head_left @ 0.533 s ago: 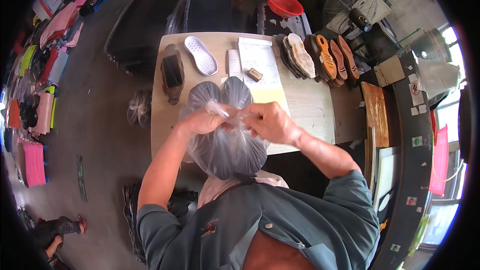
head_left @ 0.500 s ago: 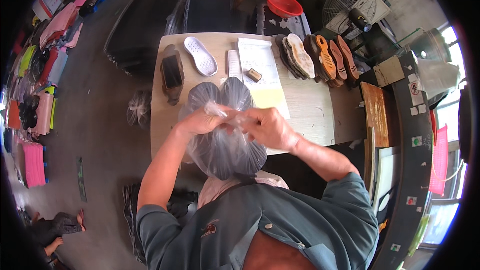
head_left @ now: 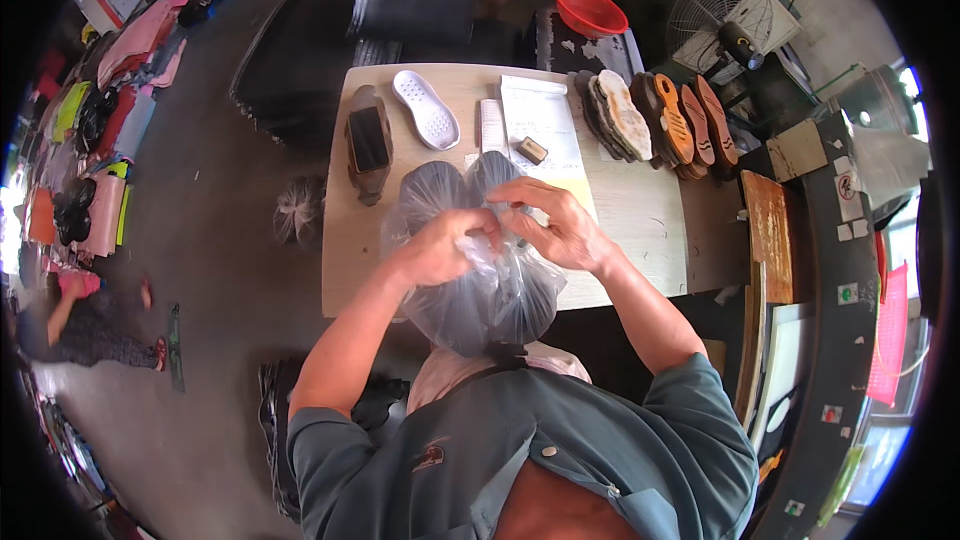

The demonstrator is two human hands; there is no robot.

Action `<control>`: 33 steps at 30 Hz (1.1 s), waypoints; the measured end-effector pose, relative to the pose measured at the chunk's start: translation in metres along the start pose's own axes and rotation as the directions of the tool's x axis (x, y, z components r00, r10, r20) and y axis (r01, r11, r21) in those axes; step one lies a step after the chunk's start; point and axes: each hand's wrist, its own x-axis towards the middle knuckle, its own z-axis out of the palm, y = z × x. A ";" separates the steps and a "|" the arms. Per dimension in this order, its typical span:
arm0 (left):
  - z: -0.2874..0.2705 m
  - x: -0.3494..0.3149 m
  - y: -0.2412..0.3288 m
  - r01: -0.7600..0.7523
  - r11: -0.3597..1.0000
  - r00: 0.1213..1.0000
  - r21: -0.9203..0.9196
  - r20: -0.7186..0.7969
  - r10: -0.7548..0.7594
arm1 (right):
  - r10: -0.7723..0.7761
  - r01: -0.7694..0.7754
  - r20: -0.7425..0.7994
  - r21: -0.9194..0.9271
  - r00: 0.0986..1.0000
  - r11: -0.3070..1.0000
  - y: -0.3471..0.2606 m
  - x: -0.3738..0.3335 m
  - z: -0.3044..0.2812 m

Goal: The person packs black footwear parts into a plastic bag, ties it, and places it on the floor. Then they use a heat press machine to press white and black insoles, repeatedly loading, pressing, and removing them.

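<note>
A clear plastic bag [head_left: 430, 305] with dark, rounded things inside rests at the near edge of the table, against my lap. My left hand [head_left: 445, 248] is closed on the bag's gathered plastic, above its middle. Just right of it, my right hand [head_left: 560, 228] is at the same bunched plastic, its thumb and forefinger apart and curved. Whether its fingertips touch the film is hard to see. What exactly fills the bag is blurred by the plastic.
On the table [head_left: 640, 240] lie a phone [head_left: 369, 138] on a dark sole, a white sole [head_left: 427, 110], papers [head_left: 540, 115], a small box [head_left: 532, 150] and several stacked soles [head_left: 622, 115]. A fan [head_left: 735, 35] stands back right. People are at the far side and left.
My right hand has loosened from its pinch on the plastic, its fingers now spread. My left hand has come lower over the bag. The view has shifted slightly; the person at left has moved.
</note>
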 end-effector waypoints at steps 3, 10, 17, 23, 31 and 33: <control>0.013 -0.009 0.003 -0.075 0.942 0.979 0.328 -0.155 0.132 | 0.212 -0.262 0.259 0.178 0.942 0.948 0.029 0.009 0.010; 0.041 -0.009 -0.018 -0.065 0.721 0.835 0.690 -0.358 0.418 | 0.301 -0.316 0.291 0.006 0.908 0.949 0.061 0.013 0.014; 0.055 0.002 -0.022 -0.140 0.743 0.685 0.655 -0.477 0.550 | 0.336 -0.409 0.307 0.215 0.890 0.887 0.069 0.017 0.037; 0.051 -0.004 -0.009 -0.026 0.719 0.710 0.695 -0.493 0.502 | 0.482 -0.466 0.159 0.624 0.862 0.627 0.063 0.010 0.053; 0.033 -0.020 0.006 -0.064 0.937 0.912 0.345 -0.361 0.195 | 0.489 -0.407 0.133 0.755 0.862 0.514 0.039 0.011 0.051; 0.033 -0.018 0.009 0.012 0.966 0.924 0.260 -0.371 0.089 | 0.383 -0.372 0.103 0.563 0.918 0.738 0.034 0.018 0.047</control>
